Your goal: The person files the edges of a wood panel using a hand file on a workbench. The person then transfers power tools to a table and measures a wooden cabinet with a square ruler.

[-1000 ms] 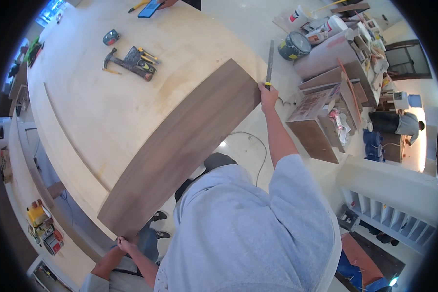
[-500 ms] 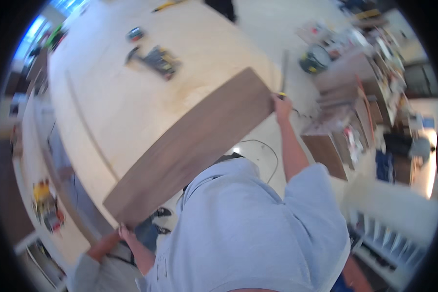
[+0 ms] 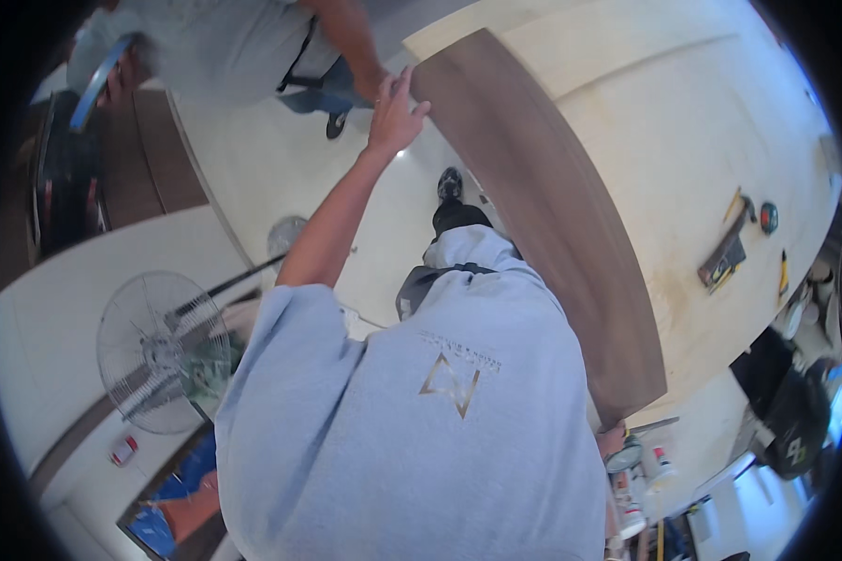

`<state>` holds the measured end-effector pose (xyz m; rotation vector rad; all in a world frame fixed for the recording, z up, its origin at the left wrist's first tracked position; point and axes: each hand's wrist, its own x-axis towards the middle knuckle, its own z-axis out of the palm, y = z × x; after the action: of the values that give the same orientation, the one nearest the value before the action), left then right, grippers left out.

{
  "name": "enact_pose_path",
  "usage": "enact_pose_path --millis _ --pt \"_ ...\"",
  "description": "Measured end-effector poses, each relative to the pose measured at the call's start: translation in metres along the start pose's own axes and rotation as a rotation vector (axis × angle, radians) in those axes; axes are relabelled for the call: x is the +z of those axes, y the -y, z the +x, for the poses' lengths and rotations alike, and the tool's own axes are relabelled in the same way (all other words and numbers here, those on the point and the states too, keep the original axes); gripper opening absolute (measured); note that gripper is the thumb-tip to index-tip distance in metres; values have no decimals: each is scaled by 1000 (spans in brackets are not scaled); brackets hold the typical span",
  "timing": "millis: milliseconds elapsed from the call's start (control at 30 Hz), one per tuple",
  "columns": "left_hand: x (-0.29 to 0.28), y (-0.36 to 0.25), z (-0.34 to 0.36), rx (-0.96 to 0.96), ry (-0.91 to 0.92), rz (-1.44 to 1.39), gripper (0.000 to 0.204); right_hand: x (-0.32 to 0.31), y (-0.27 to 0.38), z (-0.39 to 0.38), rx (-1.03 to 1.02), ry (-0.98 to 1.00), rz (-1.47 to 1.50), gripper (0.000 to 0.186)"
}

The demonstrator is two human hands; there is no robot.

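Note:
My left hand [image 3: 398, 117] is open, fingers extended and apart, beside the upper end of the long, curved dark-brown board [image 3: 552, 215], which lies along the edge of the pale plywood worktop [image 3: 683, 112]. A co-worker's hand [image 3: 370, 84] is just behind my fingers. My right hand [image 3: 612, 438], partly hidden by my sweatshirt, grips the board's near end. On the worktop right of the board are a hammer [image 3: 745, 215], a dark tool holder [image 3: 720, 262], a teal tape measure [image 3: 769, 217] and a yellow-handled tool [image 3: 783, 276].
A co-worker [image 3: 215, 47] stands at upper left, holding a long silver-and-blue object [image 3: 101, 82]. A standing fan [image 3: 164, 351] is at left, by a white surface [image 3: 56, 318]. Buckets and containers [image 3: 631, 486] crowd the lower right; a black bag [image 3: 786, 421] sits at right.
The view has swung round, so the board now runs from upper middle to lower right. My left hand has loosened from the board's end and spread its fingers; my right still holds it.

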<state>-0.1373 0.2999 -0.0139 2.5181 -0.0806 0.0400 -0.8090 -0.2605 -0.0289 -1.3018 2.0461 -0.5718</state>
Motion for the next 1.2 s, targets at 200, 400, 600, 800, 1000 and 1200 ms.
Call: enact_pose_path --millis 200,400,600,800,1000,1200 --pt "-45 -19 -109 -265 24 0 76 12 51 -11 -114 -87 -204 46" --pt "-51 -13 -161 -422 374 -40 69 25 92 -25 -214 -100 -301 42" --pt "-51 1 -183 -501 354 -86 57 40 120 -25 -285 -102 -350 39" --pt "-54 8 -245 -728 422 -233 52 61 149 -25 -368 -84 -398 37" --pt "-70 8 -302 -870 651 -146 54 98 172 -23 -568 -89 -423 35" --pt "-91 16 -300 -1027 934 -346 51 136 210 -10 -751 -98 -583 36"
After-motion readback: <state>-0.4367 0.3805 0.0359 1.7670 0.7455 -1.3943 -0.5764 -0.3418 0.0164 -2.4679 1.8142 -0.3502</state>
